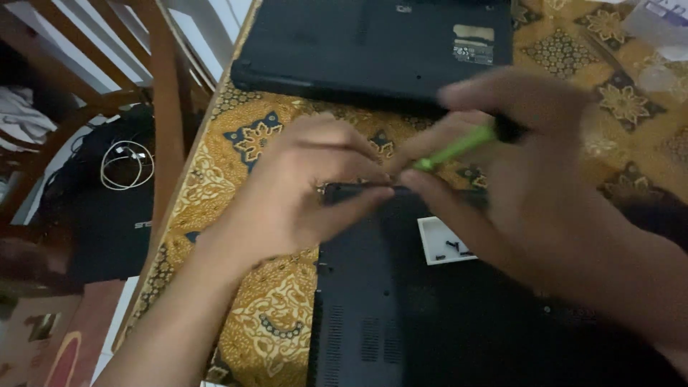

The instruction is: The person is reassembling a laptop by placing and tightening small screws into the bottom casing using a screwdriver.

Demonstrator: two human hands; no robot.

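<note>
Nearest us: black laptop underside (pixel 430 322), vents up, on yellow patterned cloth (pixel 272 322). Small white tray (pixel 441 240) of dark screws sits on it. We pinch laptop's far left corner with left hand (pixel 294 190), fingers closed on edge. Right hand (pixel 530 179), blurred, grips green-shafted screwdriver (pixel 459 147), tip at same corner. Beyond: second black laptop (pixel 373 46), also face down. Far left: wooden chair (pixel 143 72), coiled white cable (pixel 127 163) on floor.

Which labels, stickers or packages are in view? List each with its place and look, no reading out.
Sticker: on the underside of the far black laptop, rectangular, tan upper part, darker printed lower part.
White tray: on the near black laptop, beside the right hand, holding small dark screws.
Clear package: top right corner, blurred.
</note>
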